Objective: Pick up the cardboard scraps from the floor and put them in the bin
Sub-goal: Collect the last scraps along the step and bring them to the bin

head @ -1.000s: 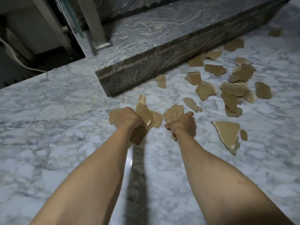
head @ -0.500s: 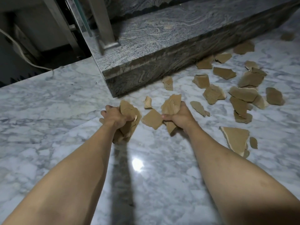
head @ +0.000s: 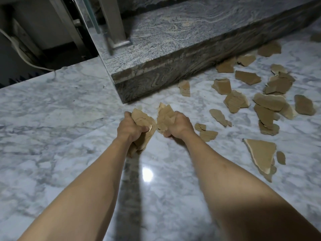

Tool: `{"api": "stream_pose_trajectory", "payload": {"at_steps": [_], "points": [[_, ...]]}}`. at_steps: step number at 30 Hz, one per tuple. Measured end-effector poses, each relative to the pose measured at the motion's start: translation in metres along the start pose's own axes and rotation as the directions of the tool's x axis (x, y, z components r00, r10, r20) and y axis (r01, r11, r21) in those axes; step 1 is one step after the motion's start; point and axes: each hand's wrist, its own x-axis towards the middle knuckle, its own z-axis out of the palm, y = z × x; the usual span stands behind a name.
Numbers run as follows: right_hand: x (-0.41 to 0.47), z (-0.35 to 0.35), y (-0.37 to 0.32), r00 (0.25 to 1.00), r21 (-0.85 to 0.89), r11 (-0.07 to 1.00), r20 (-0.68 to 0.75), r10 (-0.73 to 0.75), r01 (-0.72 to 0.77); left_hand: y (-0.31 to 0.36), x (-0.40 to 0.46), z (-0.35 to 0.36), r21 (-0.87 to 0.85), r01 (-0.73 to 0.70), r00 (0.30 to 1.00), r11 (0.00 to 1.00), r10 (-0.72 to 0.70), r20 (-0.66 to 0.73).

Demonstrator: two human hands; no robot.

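Note:
My left hand (head: pixel 129 129) grips a bundle of brown cardboard scraps (head: pixel 143 121) just above the marble floor. Right beside it, my right hand (head: pixel 178 125) holds another clump of scraps (head: pixel 165 115); the two bundles nearly touch. Two small scraps (head: pixel 207 134) lie on the floor just right of my right hand. A large triangular scrap (head: pixel 260 153) lies further right, and several more scraps (head: pixel 269 101) are scattered along the step. No bin is in view.
A dark granite step (head: pixel 173 70) rises behind my hands, with a metal post (head: pixel 114 23) standing on it. The white marble floor (head: pixel 52 127) spreads to the left and toward me. A white cable (head: pixel 22 56) runs in the dark gap at far left.
Both hands have drawn together with their scraps. The flat scrap that lay between them is gone from the floor, and two small scraps show beside my right hand.

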Motion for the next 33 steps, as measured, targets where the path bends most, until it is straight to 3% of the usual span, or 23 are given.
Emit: {"api": "stream_pose_trajectory", "payload": {"at_steps": [4,8,13,17,22,26,29,33], "points": [[0.018,-0.016,-0.019,0.999,0.255,0.966,-0.012,-0.035,0.036,-0.006,-0.002,0.001,-0.076,0.002,1.000,0.997,-0.003,-0.006],[0.032,-0.008,-0.034,0.995,-0.038,0.999,0.099,-0.030,0.034,-0.010,0.002,0.002,-0.127,0.000,1.000,0.992,0.002,0.016],[0.035,0.011,-0.029,0.997,-0.105,0.994,-0.078,-0.025,0.017,-0.012,0.006,0.005,-0.170,0.015,1.000,0.985,-0.011,0.023],[0.023,0.003,-0.011,0.996,0.150,0.988,-0.083,-0.026,0.039,-0.008,0.000,0.008,-0.173,0.031,0.999,0.984,-0.029,0.015],[0.000,-0.045,0.029,0.996,0.476,0.878,-0.089,-0.003,0.045,0.002,-0.003,0.016,-0.323,0.014,1.000,0.946,-0.020,-0.015],[-0.031,-0.099,0.066,0.989,0.547,0.836,-0.091,0.113,-0.045,0.041,-0.004,0.030,-0.411,-0.028,0.998,0.911,0.049,0.040],[-0.042,-0.121,0.103,0.958,0.541,0.828,-0.130,0.254,-0.146,0.069,0.001,0.047,-0.306,-0.036,0.990,0.951,0.075,0.116],[-0.058,-0.131,0.146,0.854,0.565,0.767,-0.195,0.483,-0.305,0.076,0.007,0.070,-0.104,-0.029,0.996,0.994,0.038,0.085]]}}
